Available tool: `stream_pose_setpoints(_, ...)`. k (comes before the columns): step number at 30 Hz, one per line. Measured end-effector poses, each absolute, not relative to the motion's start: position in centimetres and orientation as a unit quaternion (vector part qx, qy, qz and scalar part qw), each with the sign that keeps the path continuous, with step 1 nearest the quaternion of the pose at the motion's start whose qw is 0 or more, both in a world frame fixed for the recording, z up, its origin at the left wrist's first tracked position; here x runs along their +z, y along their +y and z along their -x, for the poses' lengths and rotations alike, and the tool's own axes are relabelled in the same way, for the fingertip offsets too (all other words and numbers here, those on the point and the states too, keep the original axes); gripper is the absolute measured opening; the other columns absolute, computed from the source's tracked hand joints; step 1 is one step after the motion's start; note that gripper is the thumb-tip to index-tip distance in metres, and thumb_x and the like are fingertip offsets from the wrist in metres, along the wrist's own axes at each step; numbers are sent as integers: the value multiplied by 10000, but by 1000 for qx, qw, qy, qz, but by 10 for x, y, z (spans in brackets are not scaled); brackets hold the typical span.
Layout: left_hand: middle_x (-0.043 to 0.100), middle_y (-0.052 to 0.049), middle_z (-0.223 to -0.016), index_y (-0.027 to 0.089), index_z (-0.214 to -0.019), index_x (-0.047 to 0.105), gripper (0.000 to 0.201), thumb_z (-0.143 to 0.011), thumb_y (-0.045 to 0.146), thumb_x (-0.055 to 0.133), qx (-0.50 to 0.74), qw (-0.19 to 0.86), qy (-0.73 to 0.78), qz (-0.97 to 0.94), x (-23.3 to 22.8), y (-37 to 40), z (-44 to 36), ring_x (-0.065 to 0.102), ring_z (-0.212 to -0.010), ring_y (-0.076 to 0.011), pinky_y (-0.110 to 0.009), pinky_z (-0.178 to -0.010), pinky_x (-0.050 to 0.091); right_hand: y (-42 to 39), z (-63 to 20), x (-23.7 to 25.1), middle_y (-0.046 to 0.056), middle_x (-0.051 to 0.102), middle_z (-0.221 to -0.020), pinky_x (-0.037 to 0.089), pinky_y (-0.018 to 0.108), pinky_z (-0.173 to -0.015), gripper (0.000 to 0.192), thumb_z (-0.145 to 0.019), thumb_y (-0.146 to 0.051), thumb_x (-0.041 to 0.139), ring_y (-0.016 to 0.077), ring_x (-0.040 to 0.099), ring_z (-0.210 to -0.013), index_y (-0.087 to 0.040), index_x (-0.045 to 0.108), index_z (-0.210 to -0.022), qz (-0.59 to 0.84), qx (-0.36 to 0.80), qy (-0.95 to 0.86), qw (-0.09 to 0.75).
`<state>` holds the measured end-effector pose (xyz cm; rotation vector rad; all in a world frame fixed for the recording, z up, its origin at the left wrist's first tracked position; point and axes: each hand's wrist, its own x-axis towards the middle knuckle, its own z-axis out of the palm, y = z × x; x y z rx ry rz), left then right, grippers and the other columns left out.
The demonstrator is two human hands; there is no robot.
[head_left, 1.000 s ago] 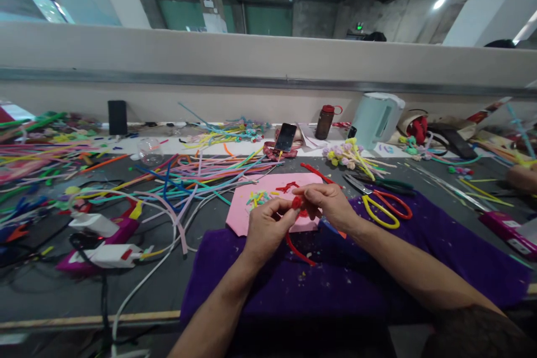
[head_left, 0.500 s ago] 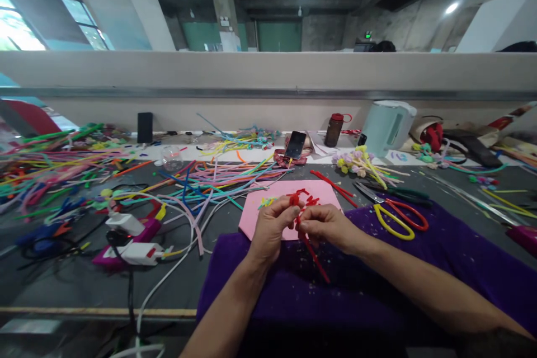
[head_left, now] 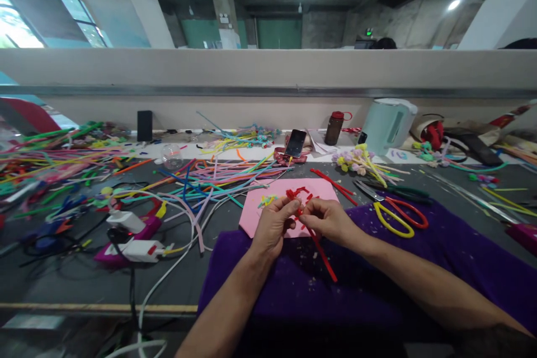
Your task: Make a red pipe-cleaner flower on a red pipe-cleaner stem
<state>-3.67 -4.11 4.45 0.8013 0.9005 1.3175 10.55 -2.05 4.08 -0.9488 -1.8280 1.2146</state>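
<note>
My left hand [head_left: 273, 225] and my right hand [head_left: 330, 219] meet over the near edge of a pink sheet [head_left: 255, 213]. Both pinch a red pipe cleaner [head_left: 321, 250] whose coiled top sits between my fingertips. Its free tail hangs down and to the right over the purple cloth [head_left: 377, 279]. Small red and coloured offcuts [head_left: 267, 199] lie on the pink sheet behind my fingers.
Scissors with red and yellow handles [head_left: 392, 213] lie right of my hands. A large tangle of coloured pipe cleaners [head_left: 201, 176] spreads to the left, with glue guns and white cables [head_left: 134, 240]. At the back stand a phone [head_left: 296, 143], a brown bottle [head_left: 334, 128] and a pale kettle [head_left: 388, 123].
The red tail swung from hanging under my left hand to pointing down-right. My hands drew closer together on the coil, and the view shifted slightly.
</note>
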Motion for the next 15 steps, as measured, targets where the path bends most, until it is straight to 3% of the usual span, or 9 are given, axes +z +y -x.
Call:
stream_pose_setpoints(11, 553, 10, -581, 118, -786, 648, 317, -602, 369, 709, 555, 634, 410, -349, 43, -39, 41, 427, -449, -43, -164, -399, 270, -22, -107, 45, -35, 510, -505, 307, 169, -364, 214, -734, -311, 573, 49, 436, -371, -141, 541, -608, 340, 524, -706, 335)
stream_pose_setpoints(15, 550, 13, -578, 120, -804, 644, 316, -638, 387, 673, 540, 648, 405, -352, 43, -38, 45, 416, -426, -39, -164, -397, 272, -18, -111, 49, -31, 523, -514, 322, 166, -364, 222, -727, -323, 581, 49, 436, -376, -135, 548, -612, 338, 540, -679, 364)
